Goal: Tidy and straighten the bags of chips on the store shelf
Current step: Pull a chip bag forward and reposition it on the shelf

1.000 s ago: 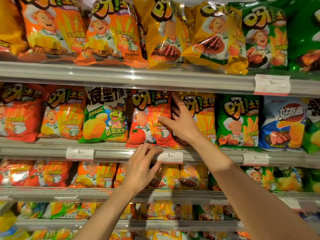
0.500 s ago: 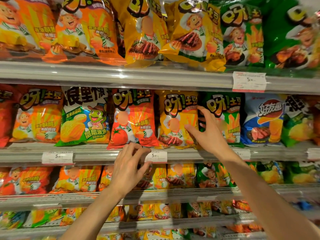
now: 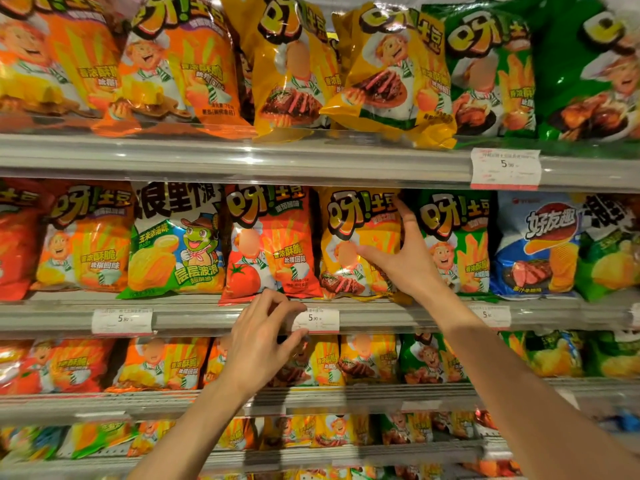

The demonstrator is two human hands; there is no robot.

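Right hand (image 3: 403,258): fingers spread and nearly straight, laid against the yellow bag (image 3: 356,237) on the second shelf (image 3: 207,315). Thumb lies across the bag's front at mid-height; index finger reaches up along the bag's right edge to its top corner, at the seam with the green bag (image 3: 457,237). Remaining fingertips go behind that edge and cannot be made out. Yellow bag stands upright, just left of the palm, touching the red bag (image 3: 273,240) on its far side.

Left hand (image 3: 258,344): fingers loosely curled, holding nothing, in front of the shelf rail below the red bag. Fingertips close to the price tag (image 3: 317,320), thumb just under it; contact with the tag or rail cannot be told.

Hidden or unclear: lower right corner of the yellow bag behind the right wrist; bags on the third shelf partly behind the left hand and forearm; top row cut off by the upper frame edge; lowest rows blurred.
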